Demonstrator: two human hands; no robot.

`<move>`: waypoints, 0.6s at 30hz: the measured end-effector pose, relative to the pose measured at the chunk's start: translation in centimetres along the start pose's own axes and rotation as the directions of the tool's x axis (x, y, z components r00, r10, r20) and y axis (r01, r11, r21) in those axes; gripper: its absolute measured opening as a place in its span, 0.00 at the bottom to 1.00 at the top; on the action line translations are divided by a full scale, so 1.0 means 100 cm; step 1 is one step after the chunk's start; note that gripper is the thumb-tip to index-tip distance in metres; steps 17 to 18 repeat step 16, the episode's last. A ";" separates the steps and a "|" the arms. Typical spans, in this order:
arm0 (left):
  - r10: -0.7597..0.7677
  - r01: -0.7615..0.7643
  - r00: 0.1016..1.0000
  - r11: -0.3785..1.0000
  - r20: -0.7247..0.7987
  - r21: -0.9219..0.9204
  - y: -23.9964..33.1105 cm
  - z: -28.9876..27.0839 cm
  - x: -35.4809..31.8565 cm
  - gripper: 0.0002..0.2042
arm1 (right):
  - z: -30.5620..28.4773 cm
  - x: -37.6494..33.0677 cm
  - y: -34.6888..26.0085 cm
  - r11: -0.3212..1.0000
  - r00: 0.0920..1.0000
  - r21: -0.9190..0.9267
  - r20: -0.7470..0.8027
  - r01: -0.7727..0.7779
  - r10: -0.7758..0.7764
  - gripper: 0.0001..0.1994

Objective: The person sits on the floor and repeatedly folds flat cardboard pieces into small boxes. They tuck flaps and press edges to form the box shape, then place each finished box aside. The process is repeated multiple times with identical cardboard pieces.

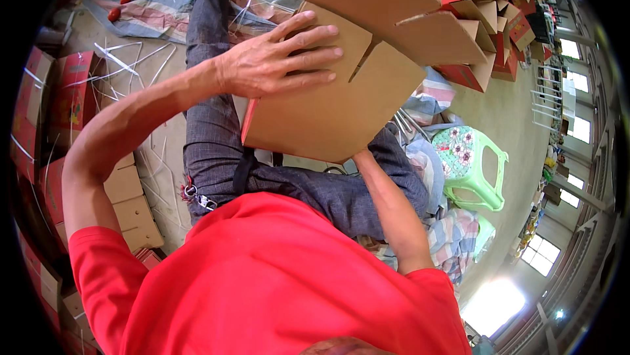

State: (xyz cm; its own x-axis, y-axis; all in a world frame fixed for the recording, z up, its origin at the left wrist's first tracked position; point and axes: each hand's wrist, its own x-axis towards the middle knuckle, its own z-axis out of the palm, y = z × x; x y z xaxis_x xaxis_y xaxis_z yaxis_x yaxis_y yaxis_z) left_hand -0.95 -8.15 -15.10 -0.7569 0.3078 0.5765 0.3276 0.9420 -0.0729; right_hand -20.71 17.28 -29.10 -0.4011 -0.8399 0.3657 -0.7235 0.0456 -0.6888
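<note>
A brown cardboard box [328, 109] with a red outer side is held over my lap, its flaps raised at the far right. Its near panel has a dark slot cut in it. My left hand [282, 60] lies flat on the left part of this panel, fingers spread and stretched out. Under the box's lower edge goes my right hand [361, 156]; only the wrist end shows, and its fingers are hidden behind the cardboard.
Red and brown cartons [469, 27] are heaped at the far right. Flattened red cartons [72, 92] are stacked at the left. White plastic straps [134, 66] are strewn across the floor. A green plastic stool [474, 165] with a flowered seat stands at the right, beside a striped cloth [453, 237].
</note>
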 end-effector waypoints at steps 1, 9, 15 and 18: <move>-0.012 0.013 1.000 1.000 0.013 -0.010 0.004 -0.001 -0.003 0.27 | -0.001 -0.003 0.002 1.000 1.000 0.018 -0.007 -0.004 0.004 0.26; -0.200 0.276 0.956 0.863 0.217 -0.423 0.073 -0.020 -0.036 0.36 | -0.004 -0.006 0.025 0.980 0.999 0.194 0.005 -0.044 0.044 0.27; -0.265 0.435 0.898 0.651 0.351 -0.622 0.097 -0.009 -0.058 0.43 | 0.000 -0.013 0.038 0.985 0.997 0.166 -0.066 0.050 -0.039 0.26; -0.274 0.441 0.895 0.648 0.351 -0.621 0.100 -0.008 -0.061 0.43 | 0.000 -0.014 0.033 0.984 0.998 0.177 -0.053 0.028 -0.019 0.25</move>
